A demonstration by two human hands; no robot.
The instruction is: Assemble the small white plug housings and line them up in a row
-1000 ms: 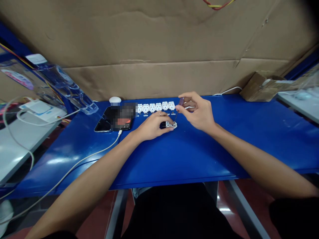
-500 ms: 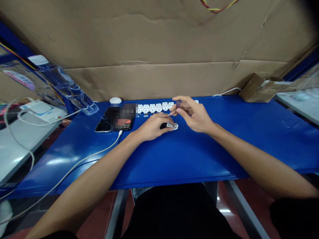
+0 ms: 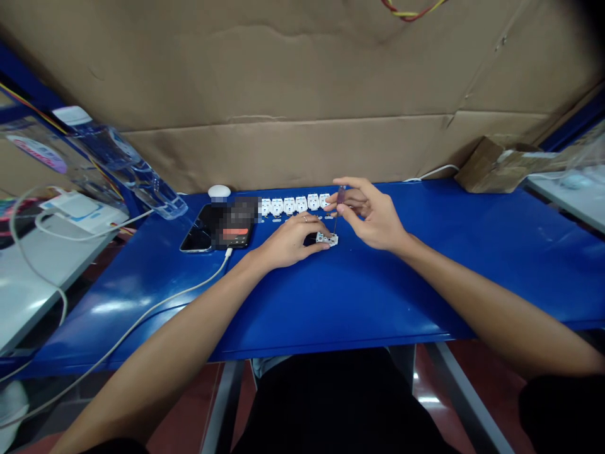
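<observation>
A small white plastic part (image 3: 333, 240) with tiny dark and metallic details lies on the blue table. My left hand (image 3: 295, 241) is closed on it, thumb on the near side and fingers on the far side. In my right hand (image 3: 373, 217) is a screwdriver (image 3: 341, 195) with a purplish handle, held upright between thumb and fingers. Its thin shaft points down and the tip meets the right end of the white part. Behind my hands stands a row of several similar white parts (image 3: 289, 205), with small pieces lying in front of them.
A phone (image 3: 196, 230) lies left of my left hand, with a white charging cable (image 3: 189, 288) running off its lower edge. A white round case (image 3: 218, 191) sits behind it. A water bottle (image 3: 127, 161) leans at the left. At the back right is a cardboard box (image 3: 491, 165).
The right hand's fingers have shifted slightly around the screwdriver handle, and more of the handle shows. My left hand stays in place on the white part.
</observation>
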